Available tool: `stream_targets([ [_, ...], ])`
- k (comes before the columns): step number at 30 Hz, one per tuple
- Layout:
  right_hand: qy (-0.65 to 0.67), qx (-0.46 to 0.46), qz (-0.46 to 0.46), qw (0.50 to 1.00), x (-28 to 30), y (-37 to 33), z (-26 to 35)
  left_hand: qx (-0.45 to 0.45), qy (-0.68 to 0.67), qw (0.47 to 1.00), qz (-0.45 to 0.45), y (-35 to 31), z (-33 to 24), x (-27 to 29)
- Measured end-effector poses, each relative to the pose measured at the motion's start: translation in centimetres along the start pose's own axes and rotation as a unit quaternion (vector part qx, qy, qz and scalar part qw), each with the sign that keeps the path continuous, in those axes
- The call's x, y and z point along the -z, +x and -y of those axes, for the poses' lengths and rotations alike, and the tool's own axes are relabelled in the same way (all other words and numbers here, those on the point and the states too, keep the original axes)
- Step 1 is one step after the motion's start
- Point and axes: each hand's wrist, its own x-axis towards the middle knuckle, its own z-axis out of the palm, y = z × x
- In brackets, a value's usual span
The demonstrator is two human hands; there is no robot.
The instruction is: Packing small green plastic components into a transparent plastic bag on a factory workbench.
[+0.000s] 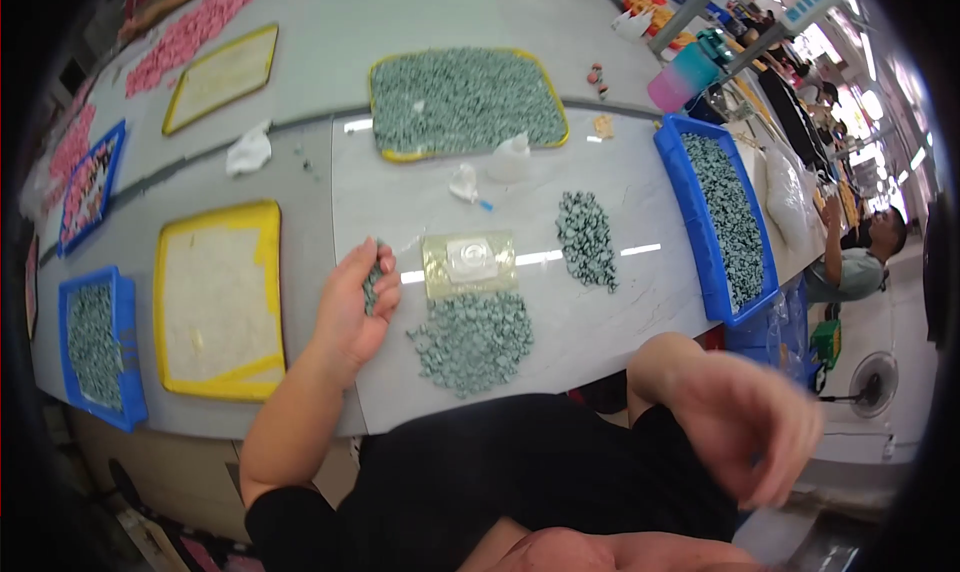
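My left hand (358,307) is closed around several small grey-green pieces (374,282), whose exact kind I cannot make out. Beside it on the table lies a clear yellowish packet (435,272) with a white oval on top. A loose heap of the same grey-green pieces (470,342) spreads just below the packet, and a smaller pile (586,237) sits to its right. My right hand (745,422) is lifted off the table at the lower right, its fingers bent and smeared by motion; whether it holds anything is unclear.
Blue bins of green pieces stand at right (700,222) and left (128,342). A yellow-rimmed tray (220,302) lies left; another, heaped with green pieces (465,102), lies farther back. Crumpled white tissue (250,150), a bottle (690,72) and pink pieces (190,37) are around. Another person sits right.
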Motion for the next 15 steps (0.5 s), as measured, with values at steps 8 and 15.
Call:
stream_targets([
  [8,-0.257,-0.487,-0.311,0.775,3.8,4.4,-0.4,0.024,-0.003,0.999,-0.036,-3.8,1.8,-6.6],
  [15,-0.207,-0.543,-0.342,0.738,5.6,4.9,0.3,0.026,0.005,0.999,-0.037,-4.7,2.7,-8.3],
])
